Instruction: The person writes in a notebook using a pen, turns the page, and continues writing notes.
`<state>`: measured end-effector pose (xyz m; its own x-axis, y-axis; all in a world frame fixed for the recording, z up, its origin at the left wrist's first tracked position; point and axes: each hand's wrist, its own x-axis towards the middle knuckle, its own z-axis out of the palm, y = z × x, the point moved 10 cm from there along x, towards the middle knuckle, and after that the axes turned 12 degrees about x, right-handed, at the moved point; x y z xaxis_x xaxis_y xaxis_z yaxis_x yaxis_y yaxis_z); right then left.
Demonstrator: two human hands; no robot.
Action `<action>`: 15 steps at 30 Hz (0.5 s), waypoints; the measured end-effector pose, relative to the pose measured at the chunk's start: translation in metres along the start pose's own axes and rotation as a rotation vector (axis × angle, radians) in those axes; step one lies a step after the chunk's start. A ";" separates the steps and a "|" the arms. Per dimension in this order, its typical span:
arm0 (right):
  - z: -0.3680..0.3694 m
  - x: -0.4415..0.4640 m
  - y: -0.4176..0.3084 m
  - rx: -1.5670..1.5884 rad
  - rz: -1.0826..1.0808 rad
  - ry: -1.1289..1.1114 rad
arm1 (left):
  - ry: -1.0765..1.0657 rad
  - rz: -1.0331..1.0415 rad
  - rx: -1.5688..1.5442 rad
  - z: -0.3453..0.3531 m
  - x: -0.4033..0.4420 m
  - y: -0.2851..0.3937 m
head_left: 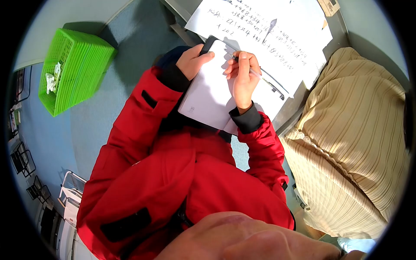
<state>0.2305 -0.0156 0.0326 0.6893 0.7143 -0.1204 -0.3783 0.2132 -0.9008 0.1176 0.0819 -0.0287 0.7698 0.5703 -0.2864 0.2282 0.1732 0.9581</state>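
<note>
My left hand (193, 61) is closed on the upper left edge of a clipboard (210, 43), its thumb lying over the dark clip end. White paper (203, 93) lies on the board, with a small mark near its lower left corner. My right hand (245, 78) is closed round a pen (259, 76), with the pen's front end over the upper part of the paper. Beyond the right hand, a thin dark rod-like item (277, 88) rests on the white sheets. Handwritten numbers cover a large sheet (255, 26) at the top.
Stacked green baskets (82, 65) stand on the floor at left, with crumpled white tissue (53, 80) inside. A striped beige cloth (355, 108) covers something bulky at right. A white folding chair or step (71, 197) is at lower left.
</note>
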 end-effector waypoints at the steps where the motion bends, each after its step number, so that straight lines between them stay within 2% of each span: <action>1: -0.001 0.000 0.001 0.016 0.020 0.004 | -0.009 -0.006 -0.012 0.000 -0.001 0.002; 8: -0.020 0.006 -0.008 0.079 0.151 0.073 | -0.022 0.010 0.092 0.000 0.001 -0.003; 15: -0.012 0.006 -0.036 -0.060 0.110 0.020 | 0.034 0.071 0.165 -0.003 0.003 -0.004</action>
<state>0.2561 -0.0271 0.0594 0.6584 0.7174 -0.2278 -0.4154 0.0938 -0.9048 0.1172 0.0847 -0.0336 0.7678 0.6035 -0.2150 0.2704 -0.0010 0.9627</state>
